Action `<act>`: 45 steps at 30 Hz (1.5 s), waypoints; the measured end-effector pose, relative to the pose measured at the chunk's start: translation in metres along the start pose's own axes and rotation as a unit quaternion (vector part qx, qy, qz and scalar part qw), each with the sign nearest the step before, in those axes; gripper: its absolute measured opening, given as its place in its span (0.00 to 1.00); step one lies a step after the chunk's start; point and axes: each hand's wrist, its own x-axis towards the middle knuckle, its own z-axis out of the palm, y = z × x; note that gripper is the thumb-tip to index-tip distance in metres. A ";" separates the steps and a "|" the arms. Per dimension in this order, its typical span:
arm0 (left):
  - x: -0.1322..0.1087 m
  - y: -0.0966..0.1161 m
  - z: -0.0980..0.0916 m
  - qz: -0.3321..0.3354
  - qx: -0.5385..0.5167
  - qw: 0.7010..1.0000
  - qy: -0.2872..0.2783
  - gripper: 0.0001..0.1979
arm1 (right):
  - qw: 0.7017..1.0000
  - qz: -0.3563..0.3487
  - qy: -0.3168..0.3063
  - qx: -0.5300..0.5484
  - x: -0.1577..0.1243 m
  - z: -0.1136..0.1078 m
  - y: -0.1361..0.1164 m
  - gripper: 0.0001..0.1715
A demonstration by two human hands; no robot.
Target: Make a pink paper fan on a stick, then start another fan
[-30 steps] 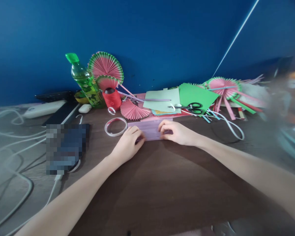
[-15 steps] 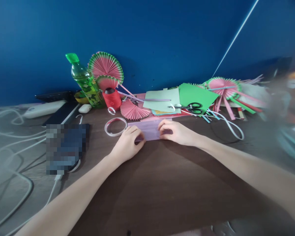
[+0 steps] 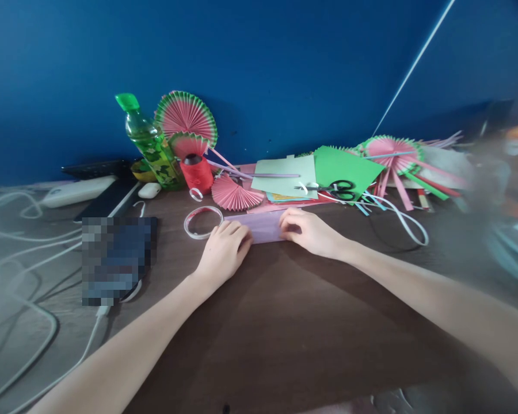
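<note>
A pale purple paper strip [image 3: 264, 226] lies flat on the dark brown table [image 3: 285, 333], folded lengthwise. My left hand [image 3: 223, 252] presses its left end with curled fingers pinched on the paper. On the strip's right end rests my right hand [image 3: 311, 231], fingers bent and gripping the edge. A clear tape ring [image 3: 202, 222] lies just left of the strip, touching nothing.
Pink-and-green paper fans [image 3: 185, 118], a green bottle [image 3: 150, 144], a red thread spool [image 3: 195, 171], scissors [image 3: 336, 190] on green and pale sheets [image 3: 343, 165] crowd the back by the blue wall. A phone [image 3: 116, 256] and white cables [image 3: 21, 299] lie at left.
The purple strip looks narrower than before, its near edge folded up. Both hands have shifted slightly away from me along it.
</note>
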 end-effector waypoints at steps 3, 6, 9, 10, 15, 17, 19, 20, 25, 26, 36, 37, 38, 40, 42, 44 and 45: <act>-0.001 0.000 -0.001 0.003 -0.004 1.000 0.015 0.05 | 1.000 0.003 0.019 -0.004 -0.001 0.002 0.001 0.05; -0.001 0.000 -0.001 0.012 -0.006 1.000 0.024 0.04 | 1.000 0.001 0.022 -0.009 -0.002 0.003 0.000 0.05; 0.000 0.000 -0.001 0.015 -0.023 0.999 0.020 0.03 | 1.000 -0.004 0.011 -0.016 -0.002 0.001 0.000 0.05; 0.000 -0.001 -0.001 0.014 -0.029 0.999 0.018 0.03 | 1.000 -0.008 0.008 -0.017 -0.002 0.000 0.001 0.06; 0.000 -0.003 -0.001 0.014 -0.025 0.999 0.019 0.05 | 0.999 -0.032 0.001 -0.001 -0.001 -0.004 0.002 0.06; 0.001 -0.004 0.000 0.019 -0.013 0.999 0.023 0.07 | 1.000 -0.030 0.009 -0.003 -0.001 -0.003 0.002 0.06; 0.002 -0.004 0.001 0.020 0.000 0.999 0.028 0.10 | 0.999 -0.023 0.019 -0.010 0.000 -0.001 0.001 0.07; 0.002 -0.004 0.002 0.020 0.005 0.999 0.028 0.11 | 0.999 -0.019 0.023 -0.013 0.000 0.000 0.000 0.07; 0.002 -0.003 0.003 0.022 -0.003 0.999 0.038 0.10 | 0.998 0.002 0.047 -0.029 0.000 0.003 -0.003 0.07; 0.002 -0.003 0.003 0.020 -0.008 0.999 0.043 0.10 | 0.998 0.007 0.053 -0.031 0.000 0.004 -0.002 0.06; 0.002 -0.003 0.001 0.000 0.023 0.999 0.040 0.09 | 0.996 0.041 0.081 -0.015 0.001 0.010 0.006 0.09; 0.002 -0.003 0.001 0.004 0.025 0.999 0.039 0.09 | 0.996 0.039 0.081 -0.016 0.000 0.010 0.006 0.09; 0.002 -0.003 0.001 0.009 0.025 0.999 0.037 0.08 | 0.996 0.038 0.081 -0.017 0.000 0.010 0.006 0.09; 0.002 -0.003 0.000 0.015 0.028 0.999 0.037 0.07 | 0.996 0.039 0.078 -0.021 0.000 0.010 0.006 0.09; 0.002 -0.002 0.000 0.015 0.040 0.998 0.041 0.07 | 0.996 0.038 0.073 -0.026 0.000 0.008 0.006 0.08; 0.001 -0.002 -0.001 0.018 0.059 0.997 0.041 0.09 | 0.997 0.027 0.064 -0.030 -0.001 0.006 0.006 0.07; 0.001 -0.001 -0.002 0.021 0.069 0.997 0.041 0.10 | 0.998 0.019 0.058 -0.033 -0.001 0.005 0.006 0.07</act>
